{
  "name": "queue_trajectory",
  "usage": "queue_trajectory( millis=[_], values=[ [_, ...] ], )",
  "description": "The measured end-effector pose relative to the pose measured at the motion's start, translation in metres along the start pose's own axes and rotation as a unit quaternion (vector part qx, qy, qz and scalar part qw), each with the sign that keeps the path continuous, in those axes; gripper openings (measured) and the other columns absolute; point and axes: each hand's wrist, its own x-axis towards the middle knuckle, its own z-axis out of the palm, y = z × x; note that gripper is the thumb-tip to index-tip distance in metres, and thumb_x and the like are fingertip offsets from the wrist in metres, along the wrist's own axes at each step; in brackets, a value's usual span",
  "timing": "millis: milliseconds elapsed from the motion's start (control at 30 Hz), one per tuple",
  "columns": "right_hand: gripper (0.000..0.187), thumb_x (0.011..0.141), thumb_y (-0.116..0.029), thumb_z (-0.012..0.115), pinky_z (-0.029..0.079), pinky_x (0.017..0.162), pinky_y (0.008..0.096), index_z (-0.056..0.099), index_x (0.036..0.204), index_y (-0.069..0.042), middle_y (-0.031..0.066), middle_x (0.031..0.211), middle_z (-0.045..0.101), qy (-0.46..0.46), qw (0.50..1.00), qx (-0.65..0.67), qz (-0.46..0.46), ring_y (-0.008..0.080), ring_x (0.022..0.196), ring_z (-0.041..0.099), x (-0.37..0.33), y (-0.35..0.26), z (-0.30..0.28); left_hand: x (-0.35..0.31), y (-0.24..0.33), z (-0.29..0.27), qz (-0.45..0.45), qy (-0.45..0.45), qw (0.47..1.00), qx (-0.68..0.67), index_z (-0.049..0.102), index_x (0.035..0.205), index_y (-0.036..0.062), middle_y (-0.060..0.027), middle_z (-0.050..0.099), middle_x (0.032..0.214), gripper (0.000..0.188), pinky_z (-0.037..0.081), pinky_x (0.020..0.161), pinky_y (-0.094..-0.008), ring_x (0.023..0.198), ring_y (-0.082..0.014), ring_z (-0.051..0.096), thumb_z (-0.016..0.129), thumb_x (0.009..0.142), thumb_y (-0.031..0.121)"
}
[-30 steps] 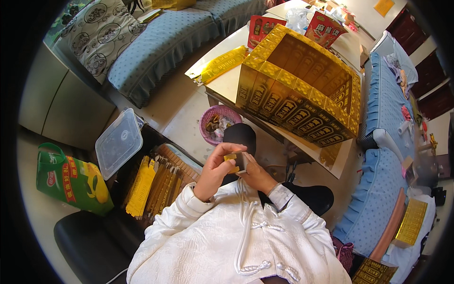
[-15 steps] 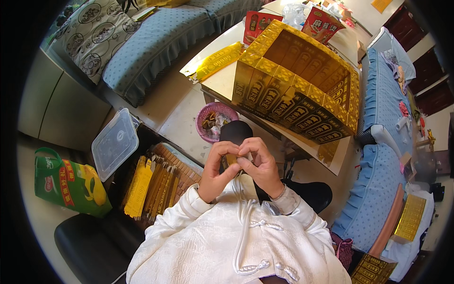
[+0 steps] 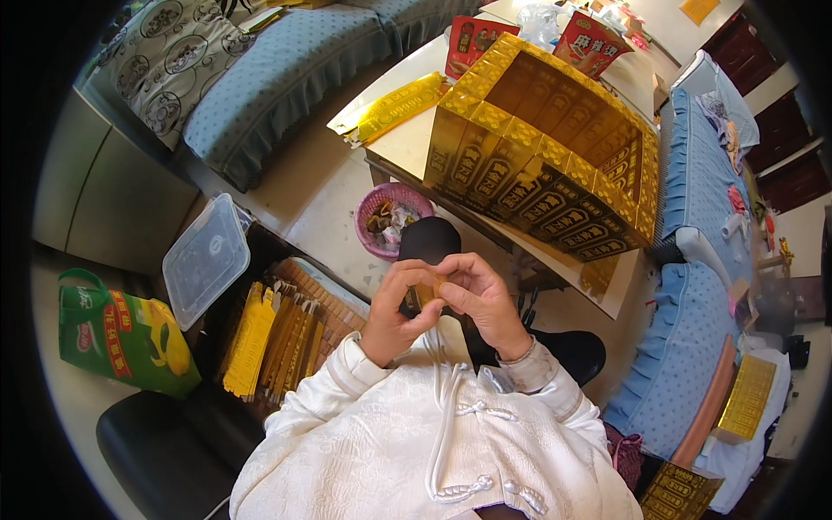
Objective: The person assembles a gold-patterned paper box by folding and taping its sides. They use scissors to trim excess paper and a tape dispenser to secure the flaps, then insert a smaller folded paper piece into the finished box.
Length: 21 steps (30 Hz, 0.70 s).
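Observation:
In front of my chest, both hands meet at a small golden-brown piece (image 3: 425, 295), mostly hidden by fingers, possibly folded card. My left hand (image 3: 392, 314) curls round it with thumb and fingertips. My right hand (image 3: 482, 303) pinches at its edge, thumb against the forefinger. Beyond them on the table stands a hollow structure of gold boxes (image 3: 520, 186), set edge to edge in a frame. A bundle of flat yellow-gold cartons (image 3: 394, 108) lies at its left. More flat gold cartons (image 3: 251, 338) stand in a row to my left.
A pink basket (image 3: 362, 221) with scraps stands below the table edge (image 3: 381, 165). To my left are a clear plastic lid (image 3: 206, 260), a green bag (image 3: 121, 338) and a black chair (image 3: 147, 451). Blue-covered sofas (image 3: 295, 87) flank the table; gold boxes (image 3: 747, 399) lie at right.
My right thumb and fingers have shifted slightly on the small piece. Both hands stay together in nearly the same place. The whole view has moved a little.

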Motion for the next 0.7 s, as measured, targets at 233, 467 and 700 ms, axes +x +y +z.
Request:
queue_trajectory(
  millis=[233, 467, 700],
  values=[
    [0.013, 0.095, 0.004, 0.069, 0.049, 0.073, 0.0193, 0.061, 0.102, -0.004, 0.0022, 0.113, 0.059, 0.030, 0.981, -0.186, -0.055, 0.0037, 0.086, 0.058, -0.002, -0.007, -0.001, -0.011, -0.009, 0.000, -0.062, -0.066, 0.995, -0.044, 0.061, 0.135, 0.0023, -0.0136, 0.067, 0.128, 0.071, 0.052, 0.101, -0.0374, 0.117, -0.0264, 0.066, 0.096, 0.076, 0.020],
    [0.013, 0.089, 0.007, 0.067, 0.047, 0.066, 0.0214, 0.058, 0.091, -0.002, 0.0047, 0.112, 0.059, 0.068, 0.941, -0.322, -0.079, 0.0049, 0.080, 0.055, -0.002, -0.017, 0.004, -0.001, 0.002, 0.005, -0.050, -0.063, 0.997, -0.017, 0.064, 0.132, 0.0030, -0.0151, 0.070, 0.126, 0.067, 0.055, 0.097, -0.0387, 0.113, -0.0314, 0.069, 0.094, 0.073, 0.010],
    [0.014, 0.086, 0.007, 0.066, 0.046, 0.064, 0.0226, 0.057, 0.090, -0.002, 0.0049, 0.110, 0.060, 0.077, 0.920, -0.373, -0.091, 0.0058, 0.073, 0.051, -0.006, -0.024, 0.008, -0.005, -0.003, 0.012, -0.032, -0.052, 0.998, 0.009, 0.065, 0.131, 0.0042, -0.0161, 0.071, 0.124, 0.069, 0.057, 0.093, -0.0414, 0.110, -0.0362, 0.071, 0.093, 0.068, 0.006]
  ],
)
